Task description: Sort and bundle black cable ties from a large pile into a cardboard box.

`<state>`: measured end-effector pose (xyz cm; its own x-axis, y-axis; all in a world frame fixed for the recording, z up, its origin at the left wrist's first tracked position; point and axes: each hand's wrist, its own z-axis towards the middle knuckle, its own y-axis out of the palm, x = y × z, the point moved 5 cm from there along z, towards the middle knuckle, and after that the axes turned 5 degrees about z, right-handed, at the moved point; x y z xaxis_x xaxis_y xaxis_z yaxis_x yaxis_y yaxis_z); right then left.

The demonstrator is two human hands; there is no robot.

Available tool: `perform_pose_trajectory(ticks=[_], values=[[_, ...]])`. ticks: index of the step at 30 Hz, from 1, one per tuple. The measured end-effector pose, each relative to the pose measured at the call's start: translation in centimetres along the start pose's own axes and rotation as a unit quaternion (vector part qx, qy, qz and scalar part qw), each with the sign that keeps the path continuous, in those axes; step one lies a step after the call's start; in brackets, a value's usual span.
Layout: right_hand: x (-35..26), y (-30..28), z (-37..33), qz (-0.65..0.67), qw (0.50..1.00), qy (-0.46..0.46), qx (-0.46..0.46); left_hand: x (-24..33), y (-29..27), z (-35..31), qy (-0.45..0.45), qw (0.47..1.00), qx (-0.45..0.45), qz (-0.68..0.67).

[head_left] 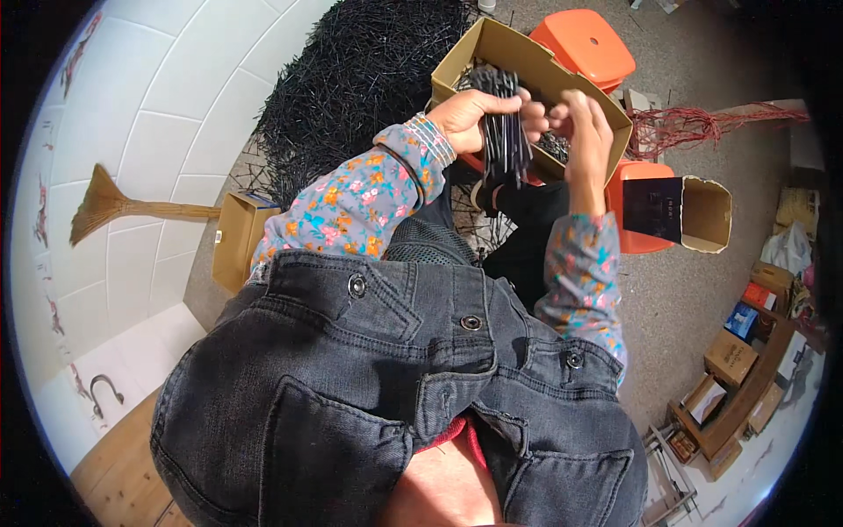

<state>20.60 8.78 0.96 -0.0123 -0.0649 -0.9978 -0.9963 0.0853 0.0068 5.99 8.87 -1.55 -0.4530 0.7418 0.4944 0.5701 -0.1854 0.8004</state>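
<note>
Bundle of thin black sticks, hanging upright, clenched in left hand above open cardboard box. Right hand pinching at bundle's top. Behind: large black stick heap, orange stool, broom.

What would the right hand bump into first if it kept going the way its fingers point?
Probably the black bundle held in the left hand; the right hand points toward it, though depth is unclear.
</note>
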Motion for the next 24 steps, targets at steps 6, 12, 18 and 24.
perform_pose_trajectory(ticks=[6,12,18,24], values=[[3.4,0.0,-5.3,0.300,0.946,0.017,0.121,1.6,0.8,-0.4,0.133,0.978,-0.095,-0.129],[2.0,2.6,-5.9,0.347,0.925,-0.017,0.154,0.6,1.3,-0.4,0.137,0.973,-0.119,-0.141],[2.4,2.7,-3.4,0.374,0.914,0.025,0.157,-0.3,1.3,-0.2,0.094,0.985,-0.062,-0.132],[2.8,2.6,-4.3,0.392,0.909,0.115,0.084,-0.2,0.3,0.2,0.118,0.988,-0.030,-0.095]])
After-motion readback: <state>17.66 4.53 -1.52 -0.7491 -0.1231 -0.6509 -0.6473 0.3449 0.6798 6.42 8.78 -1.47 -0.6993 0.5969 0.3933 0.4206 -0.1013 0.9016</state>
